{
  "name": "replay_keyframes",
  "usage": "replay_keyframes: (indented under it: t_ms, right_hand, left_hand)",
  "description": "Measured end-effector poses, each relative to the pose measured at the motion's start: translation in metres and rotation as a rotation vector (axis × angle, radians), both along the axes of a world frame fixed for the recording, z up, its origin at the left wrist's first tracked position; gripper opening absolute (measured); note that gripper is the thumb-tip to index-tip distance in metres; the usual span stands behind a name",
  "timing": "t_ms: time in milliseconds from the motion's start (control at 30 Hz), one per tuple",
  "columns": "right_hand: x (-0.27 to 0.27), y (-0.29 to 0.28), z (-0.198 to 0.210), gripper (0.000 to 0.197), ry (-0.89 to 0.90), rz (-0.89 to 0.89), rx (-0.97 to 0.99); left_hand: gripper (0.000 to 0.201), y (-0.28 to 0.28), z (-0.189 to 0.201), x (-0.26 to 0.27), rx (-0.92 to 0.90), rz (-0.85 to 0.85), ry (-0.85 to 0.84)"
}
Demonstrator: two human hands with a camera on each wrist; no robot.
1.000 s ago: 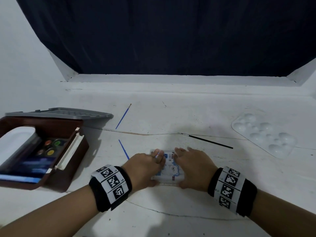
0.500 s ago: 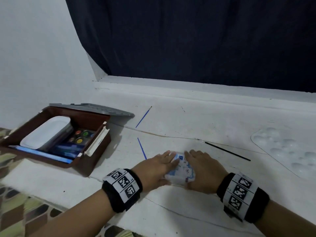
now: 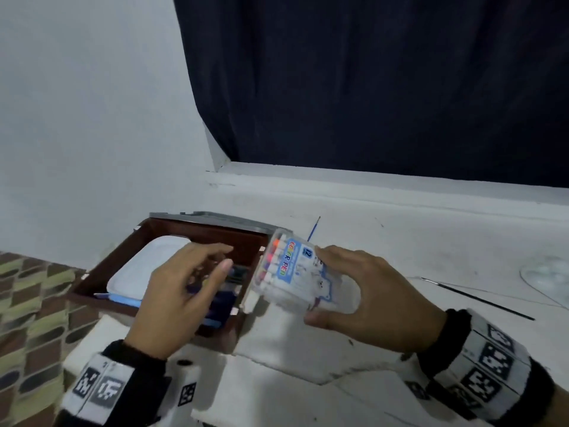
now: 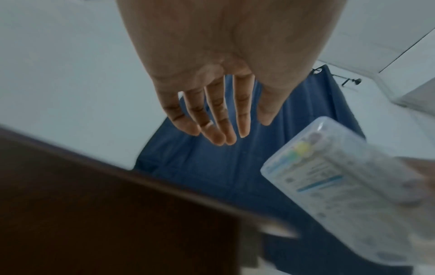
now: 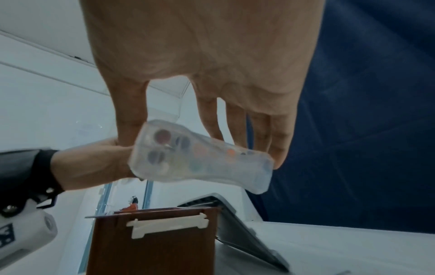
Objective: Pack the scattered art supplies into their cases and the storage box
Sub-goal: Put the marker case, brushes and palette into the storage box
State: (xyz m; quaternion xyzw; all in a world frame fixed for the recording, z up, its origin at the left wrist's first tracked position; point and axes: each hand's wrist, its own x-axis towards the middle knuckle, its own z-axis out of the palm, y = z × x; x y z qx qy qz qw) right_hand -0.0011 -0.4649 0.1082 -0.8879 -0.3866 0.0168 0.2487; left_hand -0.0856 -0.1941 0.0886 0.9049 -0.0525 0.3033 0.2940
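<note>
1. White walls and a dark blue curtain (image 3: 385,87) stood behind the white table (image 3: 415,241) you worked at, with patterned flooring to your left.
2. Your right hand (image 3: 366,294) held the clear marker case (image 3: 295,272) in the air, thumb under its near end and fingers (image 3: 331,252) curled over the top. The case was tilted, its capped end pointing toward the brown storage box (image 3: 101,272) and hanging just above the box's right edge.
3. Your left hand (image 3: 178,288) hovered over the open box, holding nothing; its fingers (image 4: 212,119) were straight and slightly spread, apart from the case.
4. Inside the box you had a white palette (image 3: 138,272) on the left and dark blue items beside it, partly hidden by your left hand. The box's grey lid (image 3: 215,218) lay open behind it.
5. On the table beyond the case lay a thin blue brush (image 3: 314,230); a black brush (image 3: 480,298) lay to your right, well apart from the box, and a clear palette tray (image 3: 548,275) sat at the right edge.
</note>
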Motion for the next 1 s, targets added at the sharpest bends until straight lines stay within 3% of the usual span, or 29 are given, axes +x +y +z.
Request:
replay_keyframes:
  t_ms: [133, 267, 467, 767, 867, 1000]
  right_hand:
    - [-0.004, 0.071, -0.003, 0.098, -0.044, 0.043, -0.102]
    - [0.004, 0.135, -0.003, 0.079, -0.084, 0.06, -0.23]
    - [0.022, 0.188, -0.018, 0.071, -0.169, 0.066, -0.417]
    - [0.026, 0.216, -0.055, 0.071, -0.162, 0.036, -0.549]
    - [0.025, 0.214, -0.057, 0.067, -0.168, 0.021, -0.47]
    - [0.025, 0.191, -0.049, 0.048, -0.106, 0.017, -0.125]
  left_hand:
    - [0.04, 0.096, -0.028, -0.004, 0.198, 0.042, 0.244]
    - [0.062, 0.147, -0.042, -0.001, 0.297, 0.003, 0.391]
    - [0.047, 0.148, -0.043, 0.001, 0.29, -0.043, 0.421]
    - [0.048, 0.146, -0.039, 0.001, 0.308, -0.012, 0.46]
    - [0.054, 0.146, -0.038, 0.002, 0.205, -0.077, 0.473]
    - [0.051, 0.123, -0.027, 0.003, 0.056, -0.122, 0.39]
